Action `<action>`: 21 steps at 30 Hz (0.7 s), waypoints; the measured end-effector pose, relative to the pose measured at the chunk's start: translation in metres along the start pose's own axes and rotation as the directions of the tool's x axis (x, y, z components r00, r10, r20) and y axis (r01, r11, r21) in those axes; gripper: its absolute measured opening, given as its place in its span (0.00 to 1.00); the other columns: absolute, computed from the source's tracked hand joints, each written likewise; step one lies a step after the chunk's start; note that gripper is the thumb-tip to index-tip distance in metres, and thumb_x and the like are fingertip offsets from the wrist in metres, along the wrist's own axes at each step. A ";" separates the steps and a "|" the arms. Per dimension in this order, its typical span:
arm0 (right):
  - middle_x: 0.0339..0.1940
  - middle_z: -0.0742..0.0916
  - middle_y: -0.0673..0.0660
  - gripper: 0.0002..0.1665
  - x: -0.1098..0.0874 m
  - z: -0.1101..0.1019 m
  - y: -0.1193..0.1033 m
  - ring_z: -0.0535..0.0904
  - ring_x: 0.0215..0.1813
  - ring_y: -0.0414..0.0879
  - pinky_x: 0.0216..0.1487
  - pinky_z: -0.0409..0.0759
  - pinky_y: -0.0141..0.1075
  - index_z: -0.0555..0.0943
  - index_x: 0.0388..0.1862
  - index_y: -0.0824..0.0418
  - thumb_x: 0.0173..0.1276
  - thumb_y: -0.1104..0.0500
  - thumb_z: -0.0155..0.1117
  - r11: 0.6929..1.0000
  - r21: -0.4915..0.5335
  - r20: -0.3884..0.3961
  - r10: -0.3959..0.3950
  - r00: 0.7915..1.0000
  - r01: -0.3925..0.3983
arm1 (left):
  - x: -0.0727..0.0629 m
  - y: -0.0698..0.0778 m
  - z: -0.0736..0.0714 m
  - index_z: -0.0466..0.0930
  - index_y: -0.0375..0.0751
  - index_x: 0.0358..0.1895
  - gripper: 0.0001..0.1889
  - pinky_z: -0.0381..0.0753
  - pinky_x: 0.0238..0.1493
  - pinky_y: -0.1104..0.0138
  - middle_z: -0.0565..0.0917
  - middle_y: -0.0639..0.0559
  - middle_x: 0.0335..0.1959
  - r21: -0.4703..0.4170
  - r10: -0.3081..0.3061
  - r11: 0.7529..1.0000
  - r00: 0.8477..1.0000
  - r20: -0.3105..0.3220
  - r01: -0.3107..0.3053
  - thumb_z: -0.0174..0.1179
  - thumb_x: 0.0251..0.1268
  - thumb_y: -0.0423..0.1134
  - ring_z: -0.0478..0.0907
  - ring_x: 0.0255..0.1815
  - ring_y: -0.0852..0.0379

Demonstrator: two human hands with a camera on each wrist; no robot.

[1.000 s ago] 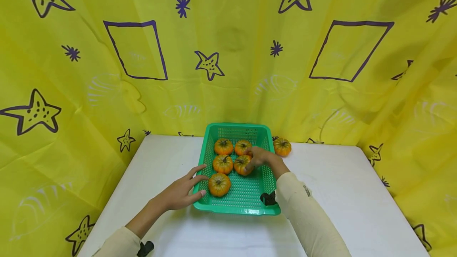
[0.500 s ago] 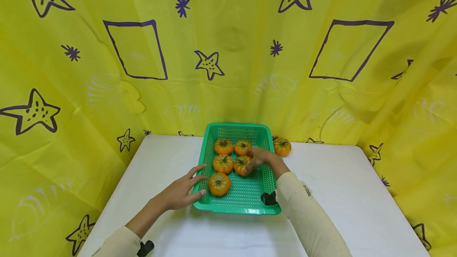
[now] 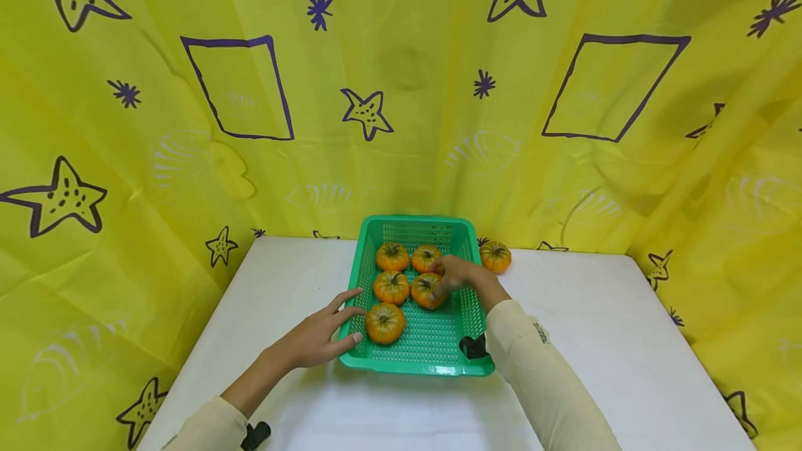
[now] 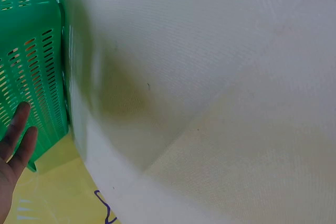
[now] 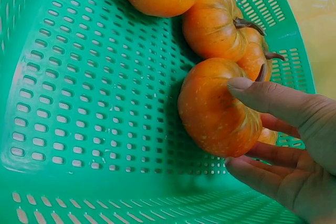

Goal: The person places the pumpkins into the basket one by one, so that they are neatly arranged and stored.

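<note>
In the head view, a green plastic basket [image 3: 432, 370] holds several small orange pumpkins. My right hand [image 3: 456, 275] reaches over its right wall and grips the pumpkin [image 3: 424, 291] in the right column, second from the back. The right wrist view shows that pumpkin [image 5: 215, 111] with the thumb on its upper side and the fingers round its far and lower side. My left hand [image 3: 316, 338] rests at the basket's left rim with its fingers spread and relaxed. Nearest to it inside lies another pumpkin [image 3: 385, 324]. The left wrist view has two fingertips [image 4: 22, 109] against the slotted outer wall.
One more pumpkin [image 3: 495, 257] sits on the white table [image 3: 583, 326] outside the basket, behind its right wall. A yellow curtain [image 3: 401, 89] with starfish drawings hangs at the back and both sides. A black wrist camera [image 3: 473, 347] overlaps the basket's front right corner.
The gripped pumpkin shifts very slightly under my right hand, staying in the same spot of the basket. My left hand has not moved.
</note>
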State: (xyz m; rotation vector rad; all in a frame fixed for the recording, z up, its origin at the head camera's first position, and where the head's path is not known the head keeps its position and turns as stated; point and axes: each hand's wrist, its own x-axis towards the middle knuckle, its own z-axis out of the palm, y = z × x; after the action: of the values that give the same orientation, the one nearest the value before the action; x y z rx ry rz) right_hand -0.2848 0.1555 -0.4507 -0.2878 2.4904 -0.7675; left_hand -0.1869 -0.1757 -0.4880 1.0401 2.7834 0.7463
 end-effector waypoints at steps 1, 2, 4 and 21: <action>0.71 0.74 0.68 0.44 -0.001 -0.001 0.000 0.69 0.72 0.64 0.69 0.71 0.55 0.71 0.71 0.63 0.58 0.56 0.78 1.000 -0.004 0.000 0.003 1.000 -0.003 | 0.000 0.000 0.000 0.73 0.51 0.67 0.24 0.81 0.52 0.46 0.56 0.50 0.81 0.000 0.001 1.000 1.000 -0.001 -0.001 0.51 0.76 0.57 0.77 0.64 0.41; 0.71 0.74 0.68 0.44 -0.001 -0.001 -0.001 0.69 0.72 0.64 0.69 0.71 0.55 0.71 0.71 0.63 0.58 0.55 0.78 1.000 -0.004 0.001 0.002 1.000 -0.002 | 0.000 -0.001 0.000 0.73 0.51 0.67 0.24 0.81 0.52 0.46 0.56 0.50 0.81 0.001 0.003 1.000 1.000 -0.001 -0.003 0.51 0.76 0.57 0.77 0.64 0.41; 0.71 0.73 0.68 0.44 -0.002 -0.001 -0.001 0.68 0.72 0.64 0.68 0.71 0.55 0.71 0.71 0.63 0.58 0.54 0.78 1.000 -0.007 0.002 0.003 1.000 -0.003 | 0.000 -0.001 0.001 0.73 0.51 0.67 0.24 0.81 0.53 0.46 0.56 0.51 0.81 0.002 0.004 1.000 1.000 -0.003 -0.004 0.51 0.76 0.58 0.77 0.65 0.41; 0.69 0.74 0.72 0.45 -0.011 -0.019 0.000 0.71 0.69 0.69 0.63 0.77 0.55 0.67 0.73 0.68 0.62 0.55 0.75 0.990 0.070 -0.032 -0.123 0.992 0.125 | 0.001 -0.002 0.002 0.73 0.52 0.68 0.24 0.81 0.53 0.46 0.55 0.51 0.81 0.001 0.008 1.000 1.000 -0.008 -0.008 0.51 0.76 0.58 0.76 0.66 0.40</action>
State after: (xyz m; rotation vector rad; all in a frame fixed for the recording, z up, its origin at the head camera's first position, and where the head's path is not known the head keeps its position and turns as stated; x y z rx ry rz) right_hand -0.2853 0.1680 -0.4331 -0.4125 2.4827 -0.9152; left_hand -0.1884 -0.1759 -0.4909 1.0508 2.7881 0.7520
